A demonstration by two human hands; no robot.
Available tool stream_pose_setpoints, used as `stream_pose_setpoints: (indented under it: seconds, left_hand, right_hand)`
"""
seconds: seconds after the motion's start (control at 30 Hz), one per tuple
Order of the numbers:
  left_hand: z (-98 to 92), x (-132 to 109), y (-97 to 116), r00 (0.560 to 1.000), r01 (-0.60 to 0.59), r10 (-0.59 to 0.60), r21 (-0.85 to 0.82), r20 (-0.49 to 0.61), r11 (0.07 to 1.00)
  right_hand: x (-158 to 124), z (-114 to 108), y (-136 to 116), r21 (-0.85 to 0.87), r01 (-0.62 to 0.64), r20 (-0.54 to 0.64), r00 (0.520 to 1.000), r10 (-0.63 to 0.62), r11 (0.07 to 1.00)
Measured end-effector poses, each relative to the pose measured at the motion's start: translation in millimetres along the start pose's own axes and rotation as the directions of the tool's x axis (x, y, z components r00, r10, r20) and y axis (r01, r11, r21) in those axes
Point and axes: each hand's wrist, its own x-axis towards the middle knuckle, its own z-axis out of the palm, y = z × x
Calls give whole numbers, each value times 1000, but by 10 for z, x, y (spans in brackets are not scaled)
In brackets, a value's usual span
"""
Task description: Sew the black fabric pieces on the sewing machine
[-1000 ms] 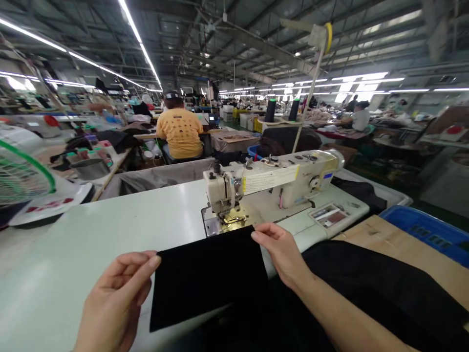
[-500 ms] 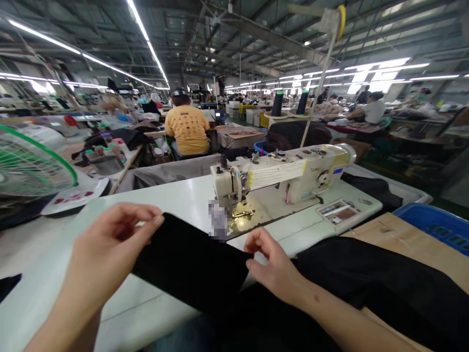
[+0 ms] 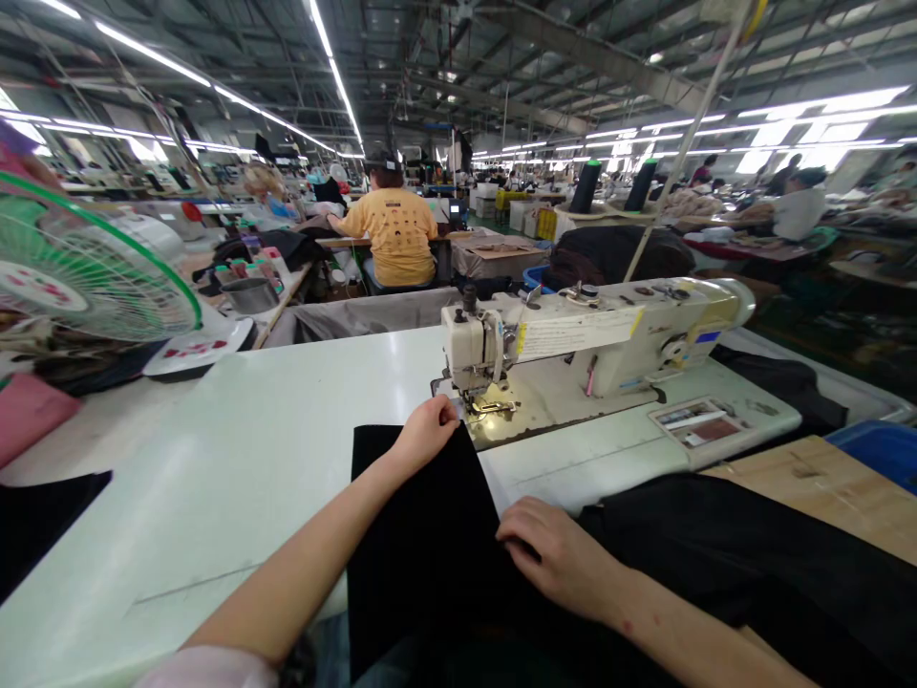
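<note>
One black cloth point(image 3: 419, 535) is lying on the desk point(image 3: 215, 487), my left grip point(image 3: 428, 435) pinching narrow on its far corner just beside the presser foot point(image 3: 489, 406), apparently lining it up there, while my right grip point(image 3: 563, 549) is pressing open on it, keeping it flat.

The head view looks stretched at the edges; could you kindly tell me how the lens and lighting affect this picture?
In the head view, the wide lens bows the ceiling strip lights and stretches the fan at the left edge; overhead light leaves glare on the white sewing table; and the black fabric under the left hand is so dark that its weave cannot be made out.
</note>
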Motion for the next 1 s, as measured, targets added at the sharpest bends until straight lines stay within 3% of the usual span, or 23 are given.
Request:
stream_pose_setpoints:
  seconds: [0.1,0.23,0.4,0.73,0.83,0.9,0.97,1.0]
  left_hand:
    - [1,26,8,999,37,-38,-45,-9,998]
    - [44,229,-1,995,93,-94,-68,-15,993]
    - [98,457,-10,991,131,-132,-69,-8,989]
    - [61,478,33,995,102,-102,27,4,994]
    - [32,287,204,993,88,-77,130,-91,988]
    - [21,-26,357,989,65,-37,196,-143,978]
    - [35,-451,479,995,-68,82,233,-49,970]
    - [52,-672,513,975,-218,203,231,88,948]
  right_hand:
    - [-9,-45,49,-119,81,7,997,-81,990]
    - [28,-45,78,-221,86,-26,995,-94,971]
    - [76,-25,116,-152,78,-89,992,-93,985]
    - [104,3,147,-132,78,-98,991,-91,988]
    - [90,-10,150,-157,99,-67,992,-111,983]
    - [73,-34,139,-177,124,-44,990,-133,976]
    - [51,-62,120,-189,138,-15,990,-143,972]
    - [41,-75,111,-190,136,1,990,-139,972]
